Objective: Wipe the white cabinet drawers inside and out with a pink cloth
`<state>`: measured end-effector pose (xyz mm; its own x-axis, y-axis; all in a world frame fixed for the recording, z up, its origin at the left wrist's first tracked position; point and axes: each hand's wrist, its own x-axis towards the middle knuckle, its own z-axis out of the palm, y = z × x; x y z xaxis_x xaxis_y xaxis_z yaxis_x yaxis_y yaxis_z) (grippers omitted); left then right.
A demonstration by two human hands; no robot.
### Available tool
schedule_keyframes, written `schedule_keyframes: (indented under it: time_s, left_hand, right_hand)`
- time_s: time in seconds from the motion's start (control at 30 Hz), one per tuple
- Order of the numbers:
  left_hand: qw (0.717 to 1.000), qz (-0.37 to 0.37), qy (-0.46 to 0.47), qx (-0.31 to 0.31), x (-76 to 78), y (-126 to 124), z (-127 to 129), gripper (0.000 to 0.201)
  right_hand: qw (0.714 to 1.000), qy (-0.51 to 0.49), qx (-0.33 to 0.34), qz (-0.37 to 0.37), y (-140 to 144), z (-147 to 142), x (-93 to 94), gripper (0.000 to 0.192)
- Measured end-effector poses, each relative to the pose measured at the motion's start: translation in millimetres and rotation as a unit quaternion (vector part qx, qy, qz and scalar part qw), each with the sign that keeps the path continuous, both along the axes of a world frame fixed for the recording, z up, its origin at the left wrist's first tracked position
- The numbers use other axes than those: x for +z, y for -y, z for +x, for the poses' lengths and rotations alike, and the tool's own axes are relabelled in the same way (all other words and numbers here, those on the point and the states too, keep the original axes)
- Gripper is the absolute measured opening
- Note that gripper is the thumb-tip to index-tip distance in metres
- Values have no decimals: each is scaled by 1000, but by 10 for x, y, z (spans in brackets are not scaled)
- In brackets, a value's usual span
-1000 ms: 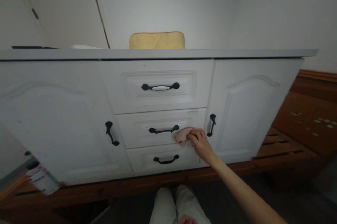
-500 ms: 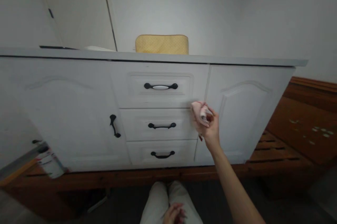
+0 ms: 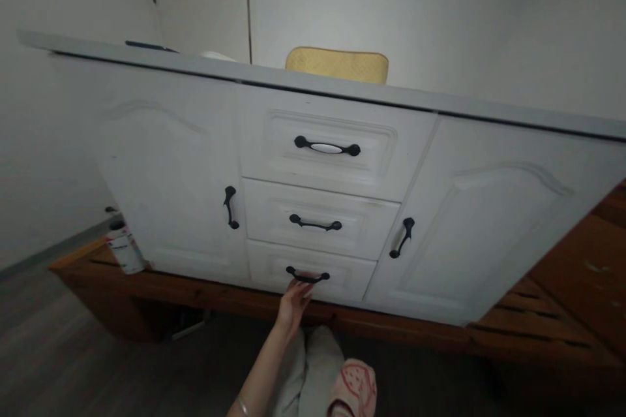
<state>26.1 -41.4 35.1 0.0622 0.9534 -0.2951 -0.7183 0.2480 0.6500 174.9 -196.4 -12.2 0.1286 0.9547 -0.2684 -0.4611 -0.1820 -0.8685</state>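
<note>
My left hand (image 3: 292, 306) reaches up to the bottom drawer (image 3: 349, 277) of a white cabinet, its fingers hooked at the black drawer handle (image 3: 308, 277). That drawer looks closed. Low in the view, over my right leg, is a pink cloth (image 3: 359, 381) with a red outline pattern, bunched up. My right hand is at the cloth, mostly hidden by it and the lower edge of the picture. Above sit the middle drawer handle (image 3: 315, 224) and the top drawer handle (image 3: 327, 147), which has a white inlay.
Cabinet doors flank the drawers, with a left door handle (image 3: 230, 208) and a right door handle (image 3: 402, 238). A yellow patterned box-like thing (image 3: 337, 66) stands on the countertop (image 3: 415, 96). At the lower left, a white can (image 3: 126, 250) stands on the brown wooden base (image 3: 195, 293).
My right hand has left the right door's handle area and come down to my lap with the cloth. My left hand has risen from my lap to the bottom drawer handle. The view has tilted.
</note>
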Motion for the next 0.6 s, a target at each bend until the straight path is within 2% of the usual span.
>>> schedule_keyframes:
  time_s: [0.07, 0.13, 0.23, 0.3, 0.4, 0.6]
  left_hand:
    - [999, 17, 23, -22, 13, -64, -2, 30]
    - [998, 29, 46, -35, 0, -68, -7, 30]
    - [997, 36, 65, -34, -43, 15, -16, 31]
    - [997, 38, 66, -25, -82, 123, -29, 31]
    - [998, 33, 58, -23, -163, 376, -105, 35]
    - [994, 13, 57, -92, -307, 1064, -477, 39]
  right_hand:
    - [999, -27, -23, -26, 179, -58, -169, 63]
    - [994, -85, -48, -54, 323, -75, -335, 64]
    - [974, -201, -67, -82, 405, -57, -526, 46]
    - [965, -240, -70, -83, 393, -35, -598, 35]
    - [959, -256, -78, -93, 366, -11, -627, 34]
    - [953, -273, -87, -102, 461, 4, -492, 35]
